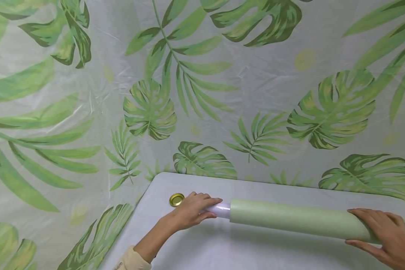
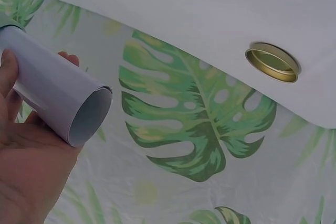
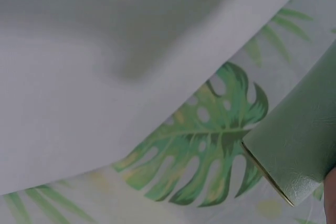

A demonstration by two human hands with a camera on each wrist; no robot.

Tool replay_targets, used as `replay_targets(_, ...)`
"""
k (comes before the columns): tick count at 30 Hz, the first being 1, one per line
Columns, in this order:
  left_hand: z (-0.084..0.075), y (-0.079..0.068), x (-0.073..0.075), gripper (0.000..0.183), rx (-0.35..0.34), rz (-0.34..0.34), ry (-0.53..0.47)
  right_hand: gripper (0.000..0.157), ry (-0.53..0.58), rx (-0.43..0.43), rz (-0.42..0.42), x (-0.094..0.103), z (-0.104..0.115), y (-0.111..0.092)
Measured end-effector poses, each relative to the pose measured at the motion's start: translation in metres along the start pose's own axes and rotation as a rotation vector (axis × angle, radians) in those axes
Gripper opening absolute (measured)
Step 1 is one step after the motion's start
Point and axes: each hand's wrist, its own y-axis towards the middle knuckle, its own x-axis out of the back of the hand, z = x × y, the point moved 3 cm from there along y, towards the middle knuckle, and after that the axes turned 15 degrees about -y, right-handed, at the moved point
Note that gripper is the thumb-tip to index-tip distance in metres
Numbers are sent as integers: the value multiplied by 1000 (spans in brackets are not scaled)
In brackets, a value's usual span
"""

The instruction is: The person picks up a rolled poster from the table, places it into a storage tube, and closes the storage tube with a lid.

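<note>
A long light-green roll of sheet material (image 1: 290,218) is held level over the white table in the head view. Out of its left end sticks a narrower glossy white roll (image 1: 224,210). My left hand (image 1: 189,213) grips that white roll between thumb and fingers; the left wrist view shows the hollow open end of the white roll (image 2: 58,82). Near the other end, my right hand (image 1: 388,232) holds the green roll, thumb below and fingers over the top. The right wrist view catches the green roll's right end (image 3: 299,140), with only a sliver of the hand at the edge.
A shallow round gold lid (image 1: 177,199) lies on the white table (image 1: 195,247) near its far left corner, just beyond my left hand. Leaf-patterned sheeting (image 1: 202,93) rises behind and to the left of the table. The roll casts a shadow on the tabletop.
</note>
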Motion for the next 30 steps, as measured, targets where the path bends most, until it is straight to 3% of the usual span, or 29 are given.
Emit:
replay_targets(13, -6, 4, -7, 54, 15, 18, 51, 97, -11, -5, -17, -1, 6, 1)
replay_targets(23, -2, -2, -3, 67, 36, -49, 27, 98, 10, -14, -18, -1, 3, -2)
replay_targets(27, 6, -8, 5, 70, 112, -107, -92, 99, 18, -6, -39, 0, 1, -2)
replay_targets(30, 17, -19, 12, 65, 164, -165, -234, 99, 19, -11, -41, 1, 0, -2)
